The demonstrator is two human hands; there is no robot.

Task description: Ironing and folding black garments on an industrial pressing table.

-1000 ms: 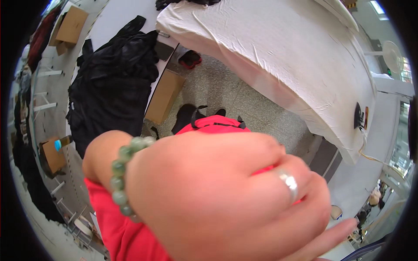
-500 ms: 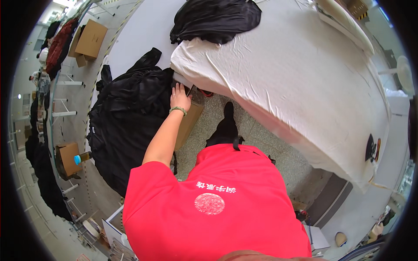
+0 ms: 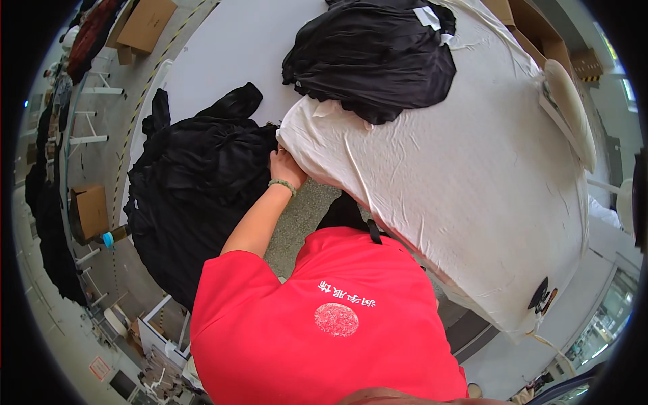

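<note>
My left hand (image 3: pixel 287 169), with a green bracelet at the wrist, reaches forward to the near corner of the white cloth-covered table (image 3: pixel 486 182). Its fingertips go in between that corner and a black garment (image 3: pixel 196 175), so whether they grip anything is hidden. The garment is spread out on the left with two sleeves pointing away. Farther off, a second black garment (image 3: pixel 371 61) lies gathered on the white cloth, a white tag at its far end. My right hand is out of view.
An iron-like dark tool (image 3: pixel 540 295) lies at the cloth table's right end. A padded white board (image 3: pixel 570 115) stands at the far right, near an open cardboard box (image 3: pixel 536 30). A blue-capped bottle (image 3: pixel 116 235) and a brown carton (image 3: pixel 89 212) are at left.
My left hand has gone from lying with fingers stretched by the table corner to having its fingertips tucked in there. The view has shifted, and more of the far black garment shows.
</note>
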